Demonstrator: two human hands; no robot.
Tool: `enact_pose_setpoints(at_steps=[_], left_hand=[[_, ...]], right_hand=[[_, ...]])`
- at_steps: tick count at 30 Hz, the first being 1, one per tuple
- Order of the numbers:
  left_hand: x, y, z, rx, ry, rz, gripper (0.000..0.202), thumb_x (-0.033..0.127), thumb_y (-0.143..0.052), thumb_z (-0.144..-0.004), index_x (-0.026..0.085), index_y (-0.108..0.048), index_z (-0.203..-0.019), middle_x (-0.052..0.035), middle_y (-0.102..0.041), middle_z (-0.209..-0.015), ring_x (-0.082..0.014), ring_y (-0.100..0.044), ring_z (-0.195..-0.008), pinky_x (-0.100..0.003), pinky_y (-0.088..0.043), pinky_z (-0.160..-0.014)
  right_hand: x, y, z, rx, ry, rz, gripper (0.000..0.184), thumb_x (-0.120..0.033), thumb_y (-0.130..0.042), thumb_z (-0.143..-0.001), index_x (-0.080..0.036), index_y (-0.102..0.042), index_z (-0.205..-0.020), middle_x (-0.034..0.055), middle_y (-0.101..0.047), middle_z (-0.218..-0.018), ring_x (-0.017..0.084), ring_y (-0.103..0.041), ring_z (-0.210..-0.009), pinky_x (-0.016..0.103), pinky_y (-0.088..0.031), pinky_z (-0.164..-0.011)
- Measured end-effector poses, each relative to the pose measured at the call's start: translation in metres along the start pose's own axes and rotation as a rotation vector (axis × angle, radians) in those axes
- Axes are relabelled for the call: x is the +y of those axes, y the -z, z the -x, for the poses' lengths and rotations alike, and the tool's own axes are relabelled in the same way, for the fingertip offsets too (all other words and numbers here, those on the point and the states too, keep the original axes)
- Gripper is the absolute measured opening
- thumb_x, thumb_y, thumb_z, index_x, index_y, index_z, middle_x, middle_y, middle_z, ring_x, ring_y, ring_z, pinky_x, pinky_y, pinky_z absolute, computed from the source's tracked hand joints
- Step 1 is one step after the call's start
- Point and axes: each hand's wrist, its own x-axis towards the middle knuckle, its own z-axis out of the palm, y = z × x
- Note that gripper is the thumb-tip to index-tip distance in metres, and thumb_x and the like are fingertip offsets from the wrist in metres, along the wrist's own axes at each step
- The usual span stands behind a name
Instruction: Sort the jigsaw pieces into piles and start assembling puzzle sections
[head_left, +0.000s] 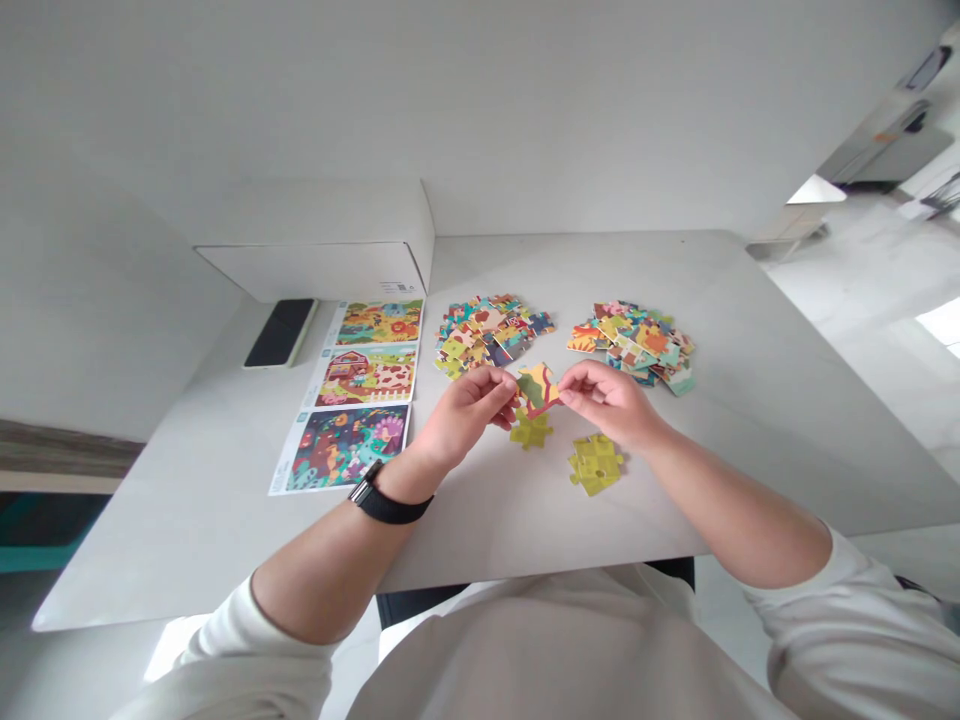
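Observation:
Between my two hands is a jigsaw puzzle piece (539,388), yellow and green with a dark red branch-like line. My left hand (480,405) pinches its left edge, and my right hand (606,398) pinches its right edge. Just below it, a yellow-green puzzle piece (531,430) lies on the table, partly covered by the held piece and my left fingers. Nearer to me, a small stack of yellow-green pieces (597,465) rests below my right hand. Beyond my hands are a left pile of mixed puzzle pieces (487,330) and a right pile (641,340).
A printed sheet with three colourful pictures (367,378) lies at the left. Beside it is a dark-screened phone (281,333). A white box (315,270) stands behind them against the wall. The pale table (735,340) has its right edge by an open floor area.

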Motion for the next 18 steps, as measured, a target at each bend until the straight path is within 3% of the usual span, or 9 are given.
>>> enact_pose_setpoints(at_steps=[4, 8, 12, 15, 18], left_hand=[[-0.002, -0.001, 0.001, -0.052, -0.033, -0.062, 0.047, 0.062, -0.082, -0.089, 0.018, -0.067, -0.093, -0.0008, -0.068, -0.078, -0.0131, -0.066, -0.067, -0.027, -0.058, -0.066], [-0.004, -0.001, 0.002, -0.168, -0.036, -0.109, 0.047, 0.063, -0.076, -0.094, 0.017, -0.070, -0.101, -0.0049, -0.072, -0.084, -0.0168, -0.069, -0.076, -0.031, -0.059, -0.075], [-0.007, 0.003, 0.001, -0.109, -0.082, -0.286, 0.044, 0.060, -0.065, -0.101, 0.019, -0.070, -0.116, -0.0061, -0.073, -0.093, -0.0180, -0.070, -0.080, -0.030, -0.057, -0.071], [-0.012, 0.007, 0.000, -0.076, -0.215, -0.672, 0.032, 0.047, -0.068, -0.100, 0.021, -0.071, -0.120, -0.0066, -0.073, -0.102, -0.0180, -0.068, -0.081, -0.031, -0.055, -0.073], [-0.022, 0.008, -0.001, -0.131, -0.344, -0.974, 0.036, 0.038, -0.074, -0.095, 0.025, -0.071, -0.128, -0.0088, -0.071, -0.118, -0.0218, -0.069, -0.091, -0.038, -0.058, -0.087]], right_hand=[[0.000, 0.003, 0.000, -0.080, -0.080, -0.047, 0.033, -0.039, -0.077, -0.096, -0.026, -0.063, -0.123, 0.0013, -0.075, -0.095, 0.019, -0.073, -0.085, 0.032, -0.058, -0.078], [-0.001, 0.004, -0.002, -0.184, -0.143, -0.017, 0.022, -0.038, -0.074, -0.097, -0.026, -0.068, -0.114, 0.0026, -0.077, -0.096, 0.019, -0.074, -0.084, 0.033, -0.058, -0.078], [0.002, 0.022, -0.010, -0.034, -0.116, -0.023, 0.024, -0.044, -0.076, -0.094, -0.023, -0.068, -0.105, 0.0020, -0.074, -0.090, 0.018, -0.069, -0.079, 0.032, -0.058, -0.074], [0.006, 0.055, -0.018, 0.117, -0.142, -0.020, 0.031, -0.047, -0.081, -0.088, -0.023, -0.068, -0.102, 0.0023, -0.073, -0.091, 0.018, -0.068, -0.079, 0.031, -0.057, -0.071], [0.012, 0.095, -0.023, 0.280, -0.214, 0.063, 0.033, -0.044, -0.085, -0.080, -0.022, -0.068, -0.099, 0.0029, -0.074, -0.091, 0.019, -0.068, -0.078, 0.031, -0.057, -0.071]])
